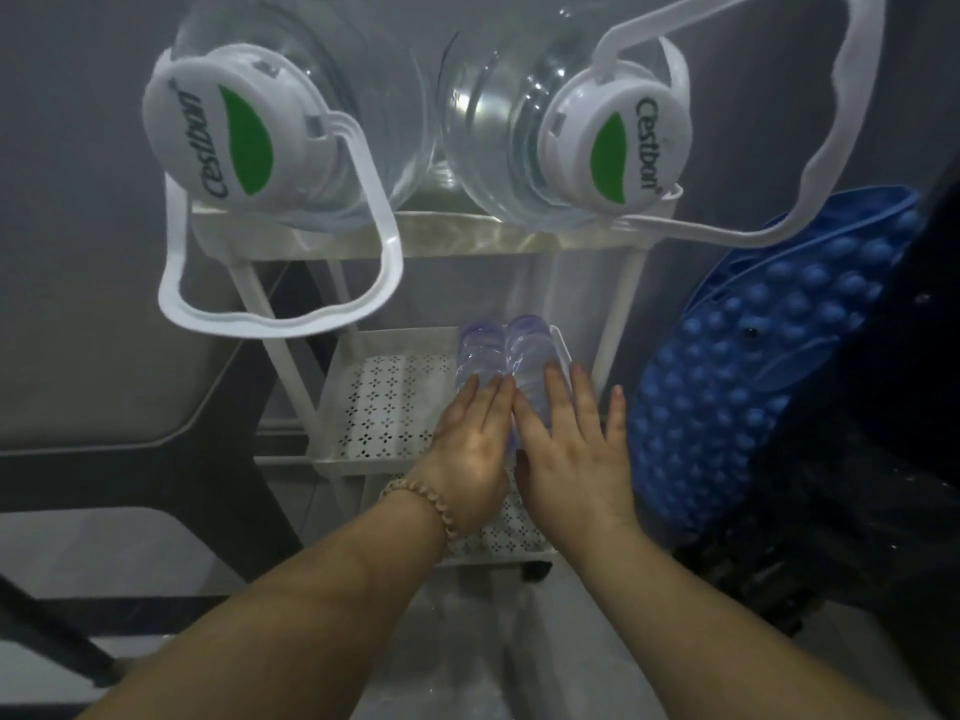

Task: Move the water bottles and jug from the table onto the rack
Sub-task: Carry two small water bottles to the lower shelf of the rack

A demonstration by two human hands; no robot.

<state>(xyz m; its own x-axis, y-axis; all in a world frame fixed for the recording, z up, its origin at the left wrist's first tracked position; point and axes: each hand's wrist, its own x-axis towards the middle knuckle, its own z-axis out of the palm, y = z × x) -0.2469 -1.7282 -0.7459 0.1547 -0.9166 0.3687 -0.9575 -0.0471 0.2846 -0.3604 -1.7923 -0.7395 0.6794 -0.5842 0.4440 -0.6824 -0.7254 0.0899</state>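
A white three-tier rack (384,402) stands in front of me. Two large clear jugs with white "Cestbon" caps lie on its top shelf, the left jug (311,111) and the right jug (524,127), caps and white carry handles toward me. On the middle shelf two small clear water bottles lie side by side at the right: the left bottle (480,356) and the right bottle (530,350). My left hand (470,449) rests flat on the left bottle, and my right hand (571,449) rests flat on the right one, fingers extended.
A blue nubbed mat (753,366) leans right of the rack beside dark objects. A grey table edge (104,428) sits at the left. The rack's bottom shelf (498,537) shows under my wrists. Pale floor lies below.
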